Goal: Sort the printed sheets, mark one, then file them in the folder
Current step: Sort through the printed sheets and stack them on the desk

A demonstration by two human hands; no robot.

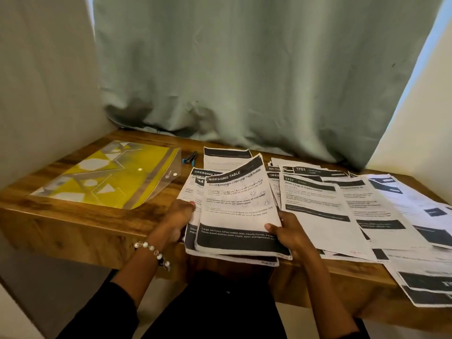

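I see black long sleeves pushed up both forearms, bare hands, and on the left wrist a bracelet (152, 250) of round white, clear and dark beads, over dark clothing at my lap.

Dim warm indoor light, daylight leaking past curtain (244, 69) edges, soft overall blur, wide-angle bending at corners

Wooden bench (73, 223) in alcove, grey-green curtain (244, 69) behind, pale walls (44, 81) both sides, daylight at curtain edges.
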